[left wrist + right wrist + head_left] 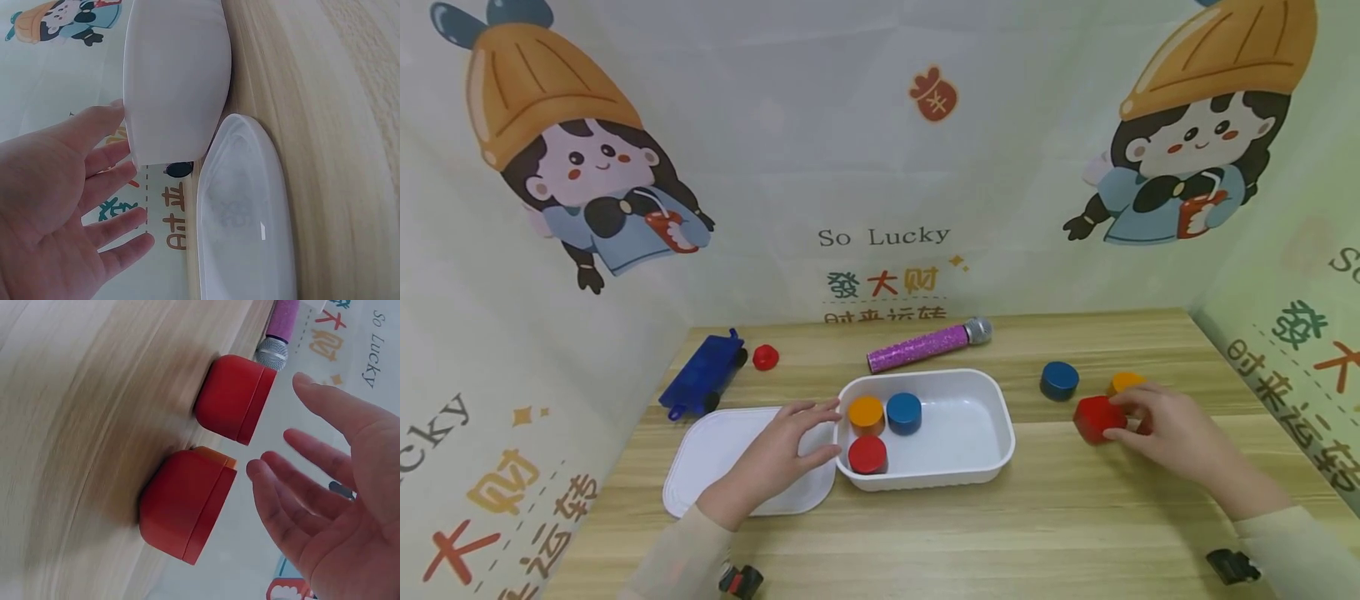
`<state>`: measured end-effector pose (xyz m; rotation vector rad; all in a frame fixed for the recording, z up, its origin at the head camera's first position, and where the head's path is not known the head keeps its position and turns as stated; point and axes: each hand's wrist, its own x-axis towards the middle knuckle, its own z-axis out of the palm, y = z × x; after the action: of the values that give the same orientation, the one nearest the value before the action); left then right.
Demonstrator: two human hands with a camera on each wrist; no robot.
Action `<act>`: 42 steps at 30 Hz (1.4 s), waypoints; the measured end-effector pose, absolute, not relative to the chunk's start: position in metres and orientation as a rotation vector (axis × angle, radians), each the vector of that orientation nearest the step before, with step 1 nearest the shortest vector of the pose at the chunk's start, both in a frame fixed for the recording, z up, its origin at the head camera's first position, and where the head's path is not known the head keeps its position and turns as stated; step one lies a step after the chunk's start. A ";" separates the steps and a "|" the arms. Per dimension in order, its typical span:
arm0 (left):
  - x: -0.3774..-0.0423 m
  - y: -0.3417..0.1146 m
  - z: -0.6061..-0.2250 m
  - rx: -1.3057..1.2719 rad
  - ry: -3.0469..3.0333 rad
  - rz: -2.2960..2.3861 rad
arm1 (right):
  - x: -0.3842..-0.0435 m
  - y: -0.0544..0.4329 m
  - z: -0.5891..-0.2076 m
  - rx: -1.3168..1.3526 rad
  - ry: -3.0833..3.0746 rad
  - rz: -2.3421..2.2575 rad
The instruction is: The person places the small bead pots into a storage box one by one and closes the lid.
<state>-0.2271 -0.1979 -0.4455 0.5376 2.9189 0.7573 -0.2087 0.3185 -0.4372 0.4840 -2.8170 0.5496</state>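
Observation:
My left hand (782,454) is at the left end of a white plastic box (955,475), its fingers extended and spread; in the left wrist view the thumb tip meets the box rim. Inside the box sit an orange disc (866,414), a blue disc (904,413) and a red disc (868,455). My right hand (1172,429) reaches over a red block (1093,419). In the right wrist view its fingers are loosely bent, apart from that block and a second red block (184,509), which the hand mostly hides in the head view.
A white lid (707,462) lies left of the box. Behind are a blue toy cart (703,375), a small red piece (766,357) and a purple microphone (925,346). A blue disc (1059,380) and an orange piece (1125,382) stand near the right hand. A printed curtain (760,167) borders the table.

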 end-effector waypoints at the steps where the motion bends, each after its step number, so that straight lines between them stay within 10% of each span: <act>1: -0.227 -0.198 -0.445 0.542 2.921 0.759 | -0.209 0.318 -0.437 0.472 -2.824 0.549; 42: -0.228 -0.201 -0.450 0.583 2.946 0.789 | -0.215 0.292 -0.440 0.377 -2.833 0.637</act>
<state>-0.2285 -0.2010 -0.4500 0.5833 2.9460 0.7895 -0.2147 0.2923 -0.4404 0.3768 -2.8327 0.6372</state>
